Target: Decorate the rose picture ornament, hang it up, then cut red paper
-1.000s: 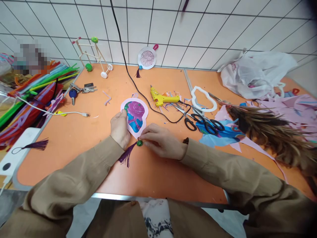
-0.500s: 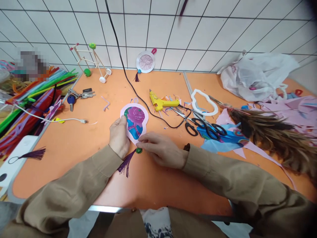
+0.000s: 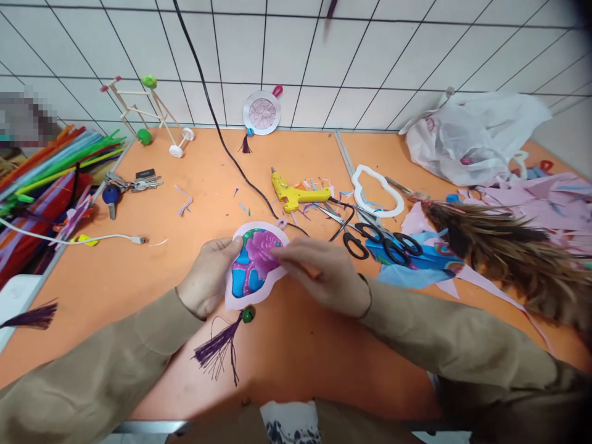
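With twelve o'clock set toward the white tiled wall (image 3: 305,55), the flat, gourd-shaped pendant of pale pink sheet with a purple flower on blue (image 3: 252,268) lies between the two hands, above the near middle of the orange tabletop (image 3: 111,290). The left hand (image 3: 203,277) is at its nine o'clock and holds the left edge in a narrow pinch, thumb resting on the front. The right hand (image 3: 330,271) sits at its three o'clock, fingers bent and close together, with the tips over the broad upper lobe; whether they grip the edge or only touch the face, I cannot tell. Both hands are thus close to the pendant, but the left has the plainer hold. The pendant's long axis slants from one o'clock to seven: the rounded lobe and a small pale loop (image 3: 281,223) point toward one, the tapered tip toward seven. Just past that tip, at six o'clock from the pendant's middle, is a round, shiny green bell (image 3: 248,314), and from it a dark purple thread tassel (image 3: 219,345) fans out toward seven. Beyond the pendant, at one o'clock and apart from both hands, lies a yellow plastic glue gun (image 3: 298,195).
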`<action>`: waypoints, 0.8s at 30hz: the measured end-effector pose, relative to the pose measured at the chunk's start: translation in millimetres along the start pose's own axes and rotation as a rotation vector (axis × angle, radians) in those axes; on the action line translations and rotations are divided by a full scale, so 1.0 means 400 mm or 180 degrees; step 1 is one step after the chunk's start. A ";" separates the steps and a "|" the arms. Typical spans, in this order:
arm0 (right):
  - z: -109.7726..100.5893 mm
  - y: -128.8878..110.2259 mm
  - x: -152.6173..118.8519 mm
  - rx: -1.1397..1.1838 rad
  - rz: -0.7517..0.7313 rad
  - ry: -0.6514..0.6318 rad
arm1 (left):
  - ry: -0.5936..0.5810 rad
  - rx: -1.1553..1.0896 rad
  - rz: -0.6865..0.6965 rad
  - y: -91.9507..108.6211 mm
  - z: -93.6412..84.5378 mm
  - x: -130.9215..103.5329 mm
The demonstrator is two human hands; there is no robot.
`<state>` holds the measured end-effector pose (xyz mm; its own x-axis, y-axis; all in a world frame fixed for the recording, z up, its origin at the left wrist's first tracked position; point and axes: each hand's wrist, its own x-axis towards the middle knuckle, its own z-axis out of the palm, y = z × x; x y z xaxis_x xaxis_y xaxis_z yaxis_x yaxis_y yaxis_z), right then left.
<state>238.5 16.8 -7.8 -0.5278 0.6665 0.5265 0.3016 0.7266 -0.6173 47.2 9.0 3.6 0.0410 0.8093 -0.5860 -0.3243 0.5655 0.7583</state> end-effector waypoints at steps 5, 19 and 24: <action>-0.023 0.079 0.044 -0.0092 0.0821 0.0383 | -0.0429 0.0540 0.0122 -0.012 -0.006 0.004; 0.018 0.071 0.044 0.0245 0.1079 -0.0134 | -0.0664 0.1316 0.0451 -0.018 -0.006 0.009; 0.015 0.066 0.045 0.0201 0.1024 -0.0124 | -0.0555 0.1403 0.0557 -0.015 -0.002 0.004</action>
<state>232.2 46.9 -18.2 -0.4436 0.8525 0.2766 0.4086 0.4671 -0.7842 48.5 7.0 -2.1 0.1912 0.8912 -0.4114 0.0880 0.4019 0.9115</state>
